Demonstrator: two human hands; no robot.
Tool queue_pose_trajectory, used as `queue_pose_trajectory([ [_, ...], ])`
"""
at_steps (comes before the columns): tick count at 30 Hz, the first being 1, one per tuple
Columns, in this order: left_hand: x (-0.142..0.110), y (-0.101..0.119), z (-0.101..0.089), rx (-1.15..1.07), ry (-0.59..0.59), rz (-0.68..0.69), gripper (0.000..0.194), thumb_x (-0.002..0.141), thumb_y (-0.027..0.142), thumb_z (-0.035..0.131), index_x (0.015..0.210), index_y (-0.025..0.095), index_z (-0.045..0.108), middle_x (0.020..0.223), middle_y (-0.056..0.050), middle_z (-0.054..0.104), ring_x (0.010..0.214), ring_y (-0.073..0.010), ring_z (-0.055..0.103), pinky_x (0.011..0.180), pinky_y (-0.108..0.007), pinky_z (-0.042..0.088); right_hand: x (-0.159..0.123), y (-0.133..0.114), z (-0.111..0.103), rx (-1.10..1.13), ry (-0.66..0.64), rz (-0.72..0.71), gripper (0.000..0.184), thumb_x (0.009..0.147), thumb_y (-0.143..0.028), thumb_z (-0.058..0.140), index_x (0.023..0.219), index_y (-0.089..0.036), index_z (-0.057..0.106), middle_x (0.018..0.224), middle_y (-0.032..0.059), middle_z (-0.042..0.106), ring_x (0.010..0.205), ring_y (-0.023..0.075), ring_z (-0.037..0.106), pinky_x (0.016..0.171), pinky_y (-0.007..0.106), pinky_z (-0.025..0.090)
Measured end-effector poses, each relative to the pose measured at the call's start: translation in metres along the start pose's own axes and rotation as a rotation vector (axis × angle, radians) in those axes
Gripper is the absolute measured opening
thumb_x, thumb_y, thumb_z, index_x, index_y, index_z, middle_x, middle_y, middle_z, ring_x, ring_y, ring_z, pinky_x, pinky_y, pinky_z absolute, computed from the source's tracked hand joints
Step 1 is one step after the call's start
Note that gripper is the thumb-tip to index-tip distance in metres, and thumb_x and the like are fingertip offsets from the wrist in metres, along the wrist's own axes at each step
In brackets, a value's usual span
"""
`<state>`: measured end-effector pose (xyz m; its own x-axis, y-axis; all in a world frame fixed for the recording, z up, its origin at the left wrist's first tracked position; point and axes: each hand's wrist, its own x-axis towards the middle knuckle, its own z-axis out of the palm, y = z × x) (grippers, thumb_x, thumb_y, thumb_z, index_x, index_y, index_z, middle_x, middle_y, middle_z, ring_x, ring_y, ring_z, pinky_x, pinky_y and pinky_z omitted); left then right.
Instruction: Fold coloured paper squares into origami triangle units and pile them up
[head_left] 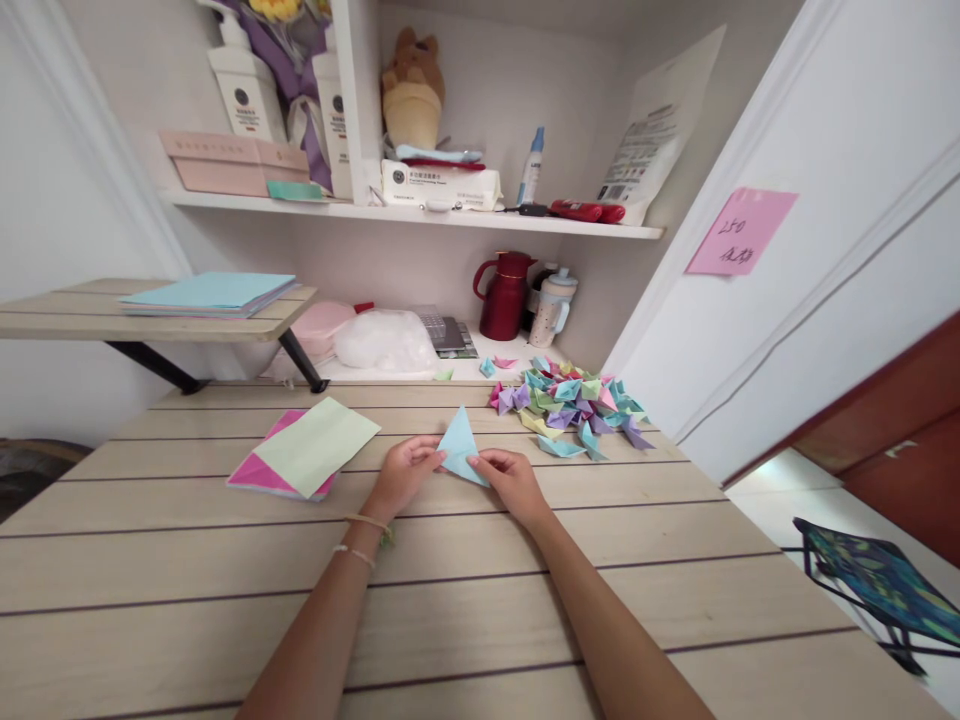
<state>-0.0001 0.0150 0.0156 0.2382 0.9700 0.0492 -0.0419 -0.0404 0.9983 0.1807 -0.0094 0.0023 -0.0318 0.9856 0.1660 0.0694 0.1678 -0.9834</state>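
Note:
A light blue sheet of origami paper [460, 447], folded to a pointed triangle, is held just above the slatted table. My left hand [407, 472] pinches its left edge between thumb and fingers. On the lower right side, my right hand [511, 480] grips the same paper, thumb on top. The fingers beneath the paper are partly hidden. To the right lies a heap of folded paper boats [570, 400] in blue, purple, green, yellow and pink. Left of my hands, a pale green sheet [319, 447] rests slantwise over pink sheets [255, 472].
A raised wooden stand [45, 315] at the left carries a stack of blue paper [214, 292]. Behind the table stand a dark red jug [506, 298], a speckled cup [553, 312] and a white plastic bag [386, 340]. A shelf [495, 218] runs above. A folding stool [885, 575] stands at right.

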Motion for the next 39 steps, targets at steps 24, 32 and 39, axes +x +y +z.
queue_pose_trajectory([
  [24,-0.004,0.007,0.000,0.027,-0.109,0.038,0.016,0.068,0.030,0.065,0.071,0.014,0.063,0.059,0.000,0.064,0.059,-0.0125,0.058,0.065,-0.025,0.045,0.001,-0.001,-0.001,0.147,-0.086,0.016,0.029,0.068,-0.045,0.064,0.071,-0.016,0.066,0.064,0.0004,0.060,0.059,0.0119,0.051,0.058,0.024,0.040],
  [32,-0.005,0.009,0.000,0.033,-0.093,0.027,0.017,0.067,0.030,0.066,0.070,0.014,0.063,0.059,0.000,0.063,0.058,-0.0122,0.057,0.064,-0.024,0.045,0.001,0.001,-0.002,0.128,-0.096,0.026,0.031,0.069,-0.046,0.062,0.070,-0.016,0.067,0.063,-0.0001,0.059,0.058,0.0119,0.051,0.059,0.024,0.040],
  [39,-0.004,0.006,-0.001,0.038,-0.101,0.020,0.019,0.067,0.032,0.066,0.071,0.014,0.062,0.057,-0.001,0.063,0.056,-0.0121,0.057,0.062,-0.024,0.045,0.003,0.006,0.000,0.150,-0.076,-0.014,0.035,0.067,-0.032,0.064,0.099,-0.017,0.061,0.061,-0.0020,0.056,0.056,0.0106,0.049,0.055,0.021,0.040],
])
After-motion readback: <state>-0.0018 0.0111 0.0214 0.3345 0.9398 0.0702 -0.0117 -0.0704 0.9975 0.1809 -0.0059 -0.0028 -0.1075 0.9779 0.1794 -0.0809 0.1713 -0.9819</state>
